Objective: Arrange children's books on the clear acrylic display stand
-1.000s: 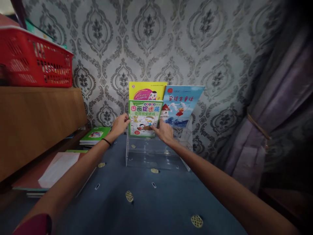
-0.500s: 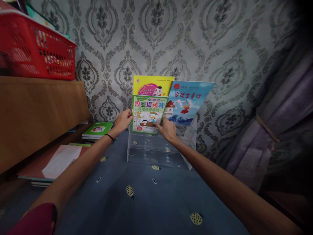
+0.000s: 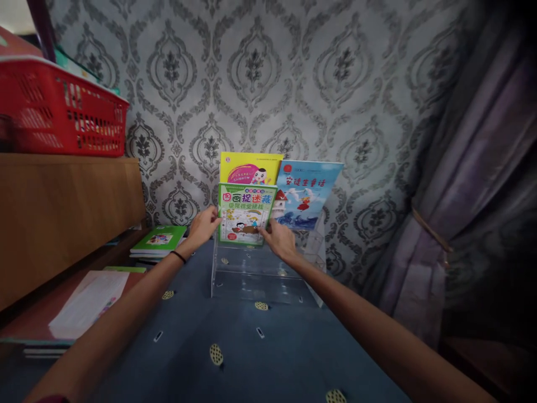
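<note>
A green-bordered children's book (image 3: 245,215) stands upright on a tier of a clear acrylic book rack (image 3: 260,288). My left hand (image 3: 204,226) grips its left edge between thumb and fingers. On its right edge, my right hand (image 3: 279,238) pinches the cover, thumb in front. Behind it rises a yellow book (image 3: 251,165), its lower part hidden. To the right a blue book (image 3: 312,190) leans back in the rack, partly behind the green-bordered one. The rack's lower front tiers show bare through the clear plastic.
The rack stands on a dark blue patterned cloth (image 3: 188,336) against a wallpapered wall (image 3: 254,67). At left are a green book (image 3: 159,238) on a stack, papers (image 3: 88,302), and a wooden cabinet (image 3: 67,207) under a red basket (image 3: 96,123). A purple curtain (image 3: 423,224) hangs right.
The camera view has tilted up and shifted a little, so everything sits lower in the picture. Both hands keep their hold on the green-bordered book, which stays in the rack.
</note>
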{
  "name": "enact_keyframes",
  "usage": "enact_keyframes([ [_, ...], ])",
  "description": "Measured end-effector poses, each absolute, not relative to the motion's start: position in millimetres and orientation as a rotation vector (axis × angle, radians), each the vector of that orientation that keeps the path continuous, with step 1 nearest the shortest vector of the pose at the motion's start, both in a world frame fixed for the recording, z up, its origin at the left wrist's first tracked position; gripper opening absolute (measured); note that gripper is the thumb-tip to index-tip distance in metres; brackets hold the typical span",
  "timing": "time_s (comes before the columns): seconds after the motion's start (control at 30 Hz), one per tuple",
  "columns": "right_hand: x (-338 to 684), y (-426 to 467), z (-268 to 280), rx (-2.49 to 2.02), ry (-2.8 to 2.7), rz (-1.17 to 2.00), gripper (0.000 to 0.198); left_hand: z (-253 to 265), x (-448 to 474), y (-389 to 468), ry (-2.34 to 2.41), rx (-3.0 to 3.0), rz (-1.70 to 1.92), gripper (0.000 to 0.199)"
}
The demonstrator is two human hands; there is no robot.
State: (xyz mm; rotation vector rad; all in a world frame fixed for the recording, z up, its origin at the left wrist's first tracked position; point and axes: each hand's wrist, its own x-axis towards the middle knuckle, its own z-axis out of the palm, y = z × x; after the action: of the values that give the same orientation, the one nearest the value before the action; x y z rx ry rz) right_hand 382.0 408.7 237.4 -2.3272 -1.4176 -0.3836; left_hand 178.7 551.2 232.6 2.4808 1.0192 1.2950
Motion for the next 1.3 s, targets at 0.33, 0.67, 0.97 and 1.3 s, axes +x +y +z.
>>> enact_keyframes([
  [0.33, 384.0, 402.0, 228.9, -2.261, -1.473, -0.4, 0.035, 232.9, 171.6, 540.5, 0.978, 2.5, 1.245, 0.008],
  [0.67, 393.7, 402.0, 212.2, -2.135, -1.528, -0.496, 0.028, 230.3, 161.4, 526.6, 0.96, 2.536, 1.192, 0.007],
  [0.97, 400.0, 394.0, 182.1, -1.869, -1.537, -0.606, 0.04, 192.7, 133.4, 498.4, 1.07, 2.571, 1.016, 0.025],
  [1.3, 336.6, 320.5, 55.5, -1.378, -1.928, -0.063, 0.029, 126.4, 4.0, 465.2, 1.44, 2.695, 0.765, 0.017],
])
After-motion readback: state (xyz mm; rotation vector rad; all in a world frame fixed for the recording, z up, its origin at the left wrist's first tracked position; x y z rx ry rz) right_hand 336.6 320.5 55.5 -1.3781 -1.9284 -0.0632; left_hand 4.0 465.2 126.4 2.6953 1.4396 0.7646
